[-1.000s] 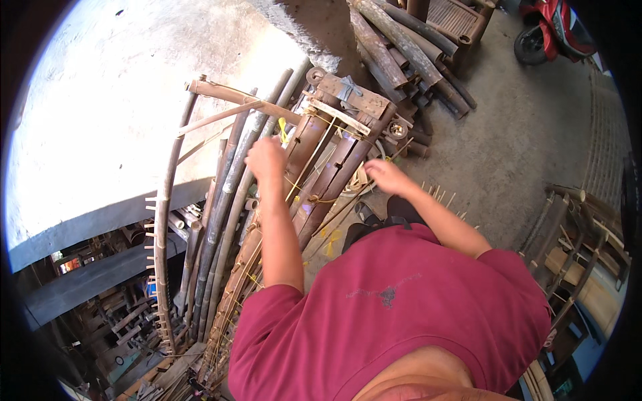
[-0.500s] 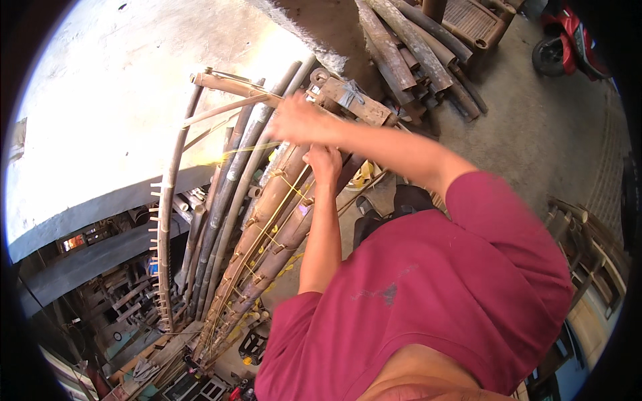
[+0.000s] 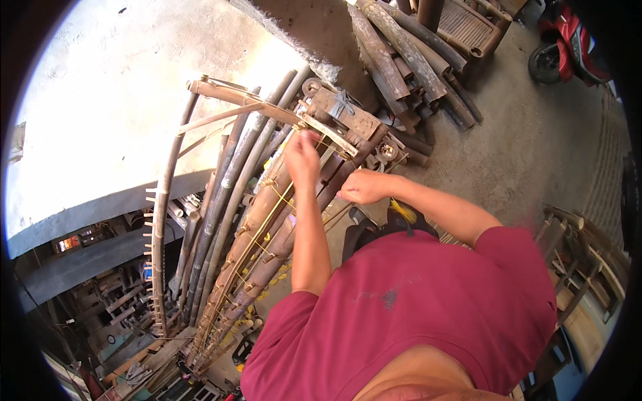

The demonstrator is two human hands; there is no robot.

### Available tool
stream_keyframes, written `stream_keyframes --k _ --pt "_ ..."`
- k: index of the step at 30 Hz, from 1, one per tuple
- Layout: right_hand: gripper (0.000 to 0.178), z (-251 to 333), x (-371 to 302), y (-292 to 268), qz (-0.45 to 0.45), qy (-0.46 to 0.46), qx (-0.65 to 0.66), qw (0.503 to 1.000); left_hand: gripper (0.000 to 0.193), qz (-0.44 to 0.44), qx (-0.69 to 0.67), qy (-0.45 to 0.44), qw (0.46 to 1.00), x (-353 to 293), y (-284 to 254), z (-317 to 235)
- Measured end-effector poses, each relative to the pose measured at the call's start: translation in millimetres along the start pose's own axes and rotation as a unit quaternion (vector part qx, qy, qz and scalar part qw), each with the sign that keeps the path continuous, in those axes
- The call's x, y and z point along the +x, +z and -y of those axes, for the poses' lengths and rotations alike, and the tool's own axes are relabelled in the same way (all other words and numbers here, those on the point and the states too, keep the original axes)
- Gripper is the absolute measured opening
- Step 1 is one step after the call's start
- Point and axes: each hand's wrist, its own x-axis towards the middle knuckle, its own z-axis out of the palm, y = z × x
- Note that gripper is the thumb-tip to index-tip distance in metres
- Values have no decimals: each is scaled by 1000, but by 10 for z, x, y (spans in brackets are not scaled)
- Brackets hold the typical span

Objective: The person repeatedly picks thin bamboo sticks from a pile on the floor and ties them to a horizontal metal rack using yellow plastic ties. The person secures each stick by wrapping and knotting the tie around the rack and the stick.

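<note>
Two thick brown bamboo poles (image 3: pixel 273 189) run from the lower left up to the frame's head, with pegs and yellow cord (image 3: pixel 279 204) tied along them. My left hand (image 3: pixel 302 160) is closed over the upper end of these poles, fingertips pinched beside a pale wooden crosspiece (image 3: pixel 329 134); what they grip is hidden. To its right, my right hand (image 3: pixel 364 186) is closed in a fist near the right pole. A tuft of yellow strands (image 3: pixel 403 212) shows under the right wrist; whether the fist holds them I cannot tell.
A curved, pegged pole (image 3: pixel 160 220) with a bamboo arm (image 3: pixel 234 95) stands left of several dark bamboo poles (image 3: pixel 231 180). Cut bamboo (image 3: pixel 418 73) is stacked at the back, beside a bamboo seat (image 3: pixel 465 30). A red motorbike (image 3: pixel 568 43) stands far right.
My right hand has swung from above the left hand down and right, toward my body. My left hand has shifted slightly left. The pale crosspiece now shows uncovered.
</note>
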Motion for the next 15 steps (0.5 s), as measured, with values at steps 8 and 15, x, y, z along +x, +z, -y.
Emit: stream_keyframes --k 8,15 --pt "35 -74 -71 428 -93 -43 -316 943 29 16 232 58 971 1194 -108 774" --pt "16 515 97 1476 -173 57 -277 943 35 -17 281 91 955 269 -2201 1004"
